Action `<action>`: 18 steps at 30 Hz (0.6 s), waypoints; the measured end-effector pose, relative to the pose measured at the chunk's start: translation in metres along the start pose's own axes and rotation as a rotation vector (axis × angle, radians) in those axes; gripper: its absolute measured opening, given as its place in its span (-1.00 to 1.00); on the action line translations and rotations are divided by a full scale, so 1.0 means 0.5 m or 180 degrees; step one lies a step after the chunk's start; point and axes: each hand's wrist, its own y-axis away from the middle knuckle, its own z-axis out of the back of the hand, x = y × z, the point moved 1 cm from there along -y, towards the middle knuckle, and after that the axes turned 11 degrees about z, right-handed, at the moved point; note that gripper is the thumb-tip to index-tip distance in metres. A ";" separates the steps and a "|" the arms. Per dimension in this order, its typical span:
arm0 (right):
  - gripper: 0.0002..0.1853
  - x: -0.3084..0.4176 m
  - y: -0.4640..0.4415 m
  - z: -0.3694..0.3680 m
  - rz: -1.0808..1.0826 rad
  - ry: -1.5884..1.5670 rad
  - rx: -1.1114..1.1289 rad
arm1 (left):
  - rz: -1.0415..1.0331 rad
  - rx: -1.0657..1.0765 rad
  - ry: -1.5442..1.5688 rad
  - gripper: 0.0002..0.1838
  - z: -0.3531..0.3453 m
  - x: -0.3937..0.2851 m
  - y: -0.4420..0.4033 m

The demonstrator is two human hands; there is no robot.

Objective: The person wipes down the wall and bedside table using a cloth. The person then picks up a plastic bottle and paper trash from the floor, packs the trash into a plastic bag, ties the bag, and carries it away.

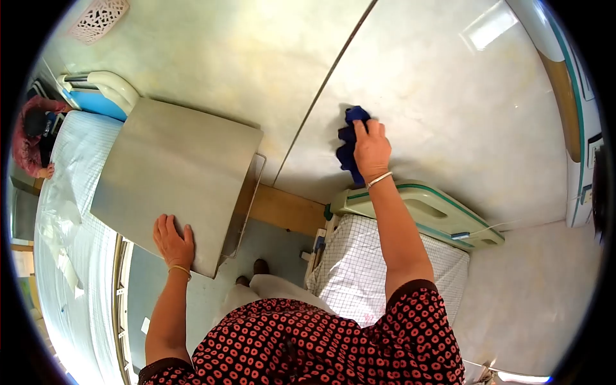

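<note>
My right hand holds a dark blue cloth against the pale, glossy wall, above the headboard of a bed. The cloth is bunched and hangs out on the left side of my fingers. My left hand lies on the grey top of a bedside cabinet, near its front edge, with its fingers apart and nothing in them.
A bed with a checked sheet and a green-edged headboard stands at the right. At the left is another bed, with a person beyond it. A pink basket hangs at the upper left.
</note>
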 end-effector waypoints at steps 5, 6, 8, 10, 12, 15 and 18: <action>-0.53 -0.061 -0.123 0.108 -0.0473 0.0475 -0.1325 | 0.0076 0.0099 0.0026 -0.55 0.002 -0.006 -0.001; -0.46 -0.061 -0.162 0.144 -0.0587 0.0692 -0.1527 | 0.0080 0.0100 0.0038 -0.55 0.004 -0.005 -0.002; -0.45 -0.074 -0.217 0.178 -0.0068 0.1008 -0.2036 | 0.0063 0.0116 0.0002 -0.56 0.002 -0.005 -0.002; -0.54 -0.059 -0.252 0.157 0.0379 0.1148 -0.2165 | 0.0041 0.0117 -0.0002 -0.56 -0.003 -0.004 -0.003; -0.65 -0.018 -0.255 0.150 0.1081 0.0753 -0.2104 | -0.0076 -0.0012 0.0000 -0.57 -0.007 -0.001 -0.005; -0.66 0.021 -0.211 0.044 0.1386 0.0920 -0.1335 | -0.0100 -0.0001 -0.0056 -0.57 -0.012 0.001 -0.008; -0.64 0.041 -0.135 -0.072 0.1884 0.0630 -0.0965 | -0.0148 0.0007 -0.0032 -0.58 -0.014 -0.001 -0.011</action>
